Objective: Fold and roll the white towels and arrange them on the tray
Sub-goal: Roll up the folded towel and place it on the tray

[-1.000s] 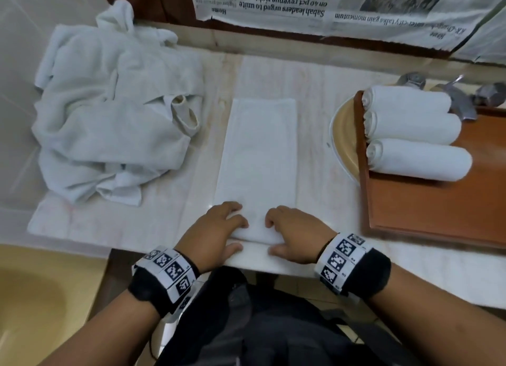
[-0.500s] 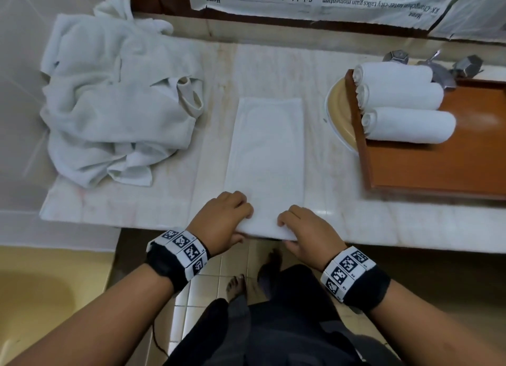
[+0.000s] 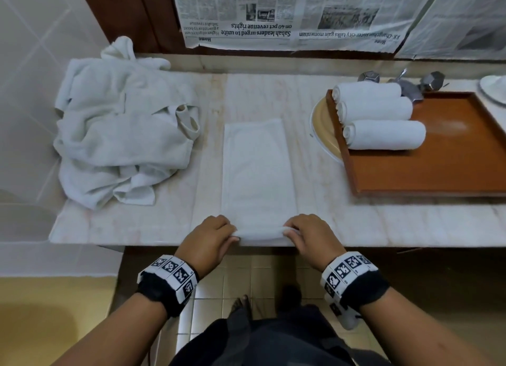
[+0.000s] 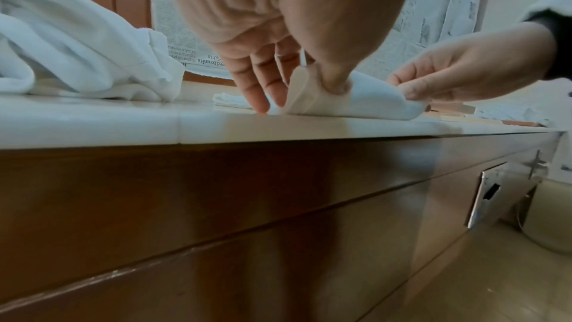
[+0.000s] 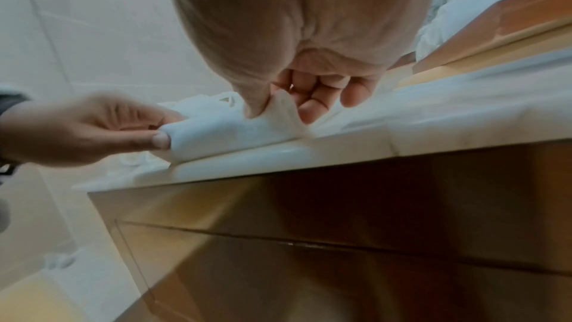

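Folded white towel (image 3: 256,174): long narrow strip, flat on bench, lengthwise away from front edge; near end lifted and curled into start of a roll, pinched at both corners. Three rolled towels (image 3: 379,115): tight white cylinders, side by side and touching, at far-left corner of tray, spiral ends facing left. Tray (image 3: 438,171): brown wood, rectangular, low rim, at right of strip. Loose towel pile (image 3: 123,130): crumpled, white, unfolded, at left of strip.
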Motion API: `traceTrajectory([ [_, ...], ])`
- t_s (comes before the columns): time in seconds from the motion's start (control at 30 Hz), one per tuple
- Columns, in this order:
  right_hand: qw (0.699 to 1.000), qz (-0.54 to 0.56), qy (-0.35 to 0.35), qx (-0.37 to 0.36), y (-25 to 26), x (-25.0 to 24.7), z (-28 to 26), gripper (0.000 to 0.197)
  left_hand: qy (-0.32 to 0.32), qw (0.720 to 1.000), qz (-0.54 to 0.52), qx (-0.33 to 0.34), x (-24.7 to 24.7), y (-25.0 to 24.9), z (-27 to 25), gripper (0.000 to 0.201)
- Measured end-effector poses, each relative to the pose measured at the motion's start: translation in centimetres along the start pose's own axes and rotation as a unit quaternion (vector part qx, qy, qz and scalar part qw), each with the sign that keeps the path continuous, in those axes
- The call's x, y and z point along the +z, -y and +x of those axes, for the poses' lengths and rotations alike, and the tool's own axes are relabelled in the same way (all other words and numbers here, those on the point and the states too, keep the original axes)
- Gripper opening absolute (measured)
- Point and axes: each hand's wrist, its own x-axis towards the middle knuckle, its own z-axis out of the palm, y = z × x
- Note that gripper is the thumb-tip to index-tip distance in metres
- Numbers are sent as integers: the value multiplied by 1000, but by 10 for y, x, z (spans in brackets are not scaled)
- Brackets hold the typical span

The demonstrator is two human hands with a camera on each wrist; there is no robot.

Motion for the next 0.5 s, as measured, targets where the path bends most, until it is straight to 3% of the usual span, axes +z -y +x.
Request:
traceTrajectory([
  [0.13, 998, 28, -27, 55, 5, 0, 9, 8, 23, 995, -26, -95, -5, -8, 9, 48],
  [0.23, 994, -58, -90, 20, 11, 7, 10, 3, 75, 979, -43, -183, -9, -13, 21, 52],
  [0.37, 979, -125, -131, -89, 13, 22, 0, 25, 83, 965, -67, -241, -10, -16, 29, 34],
  [0.5, 986, -93, -92, -106, 6, 23, -14, 37, 39, 968, -75, -235, -11, -18, 26, 6],
])
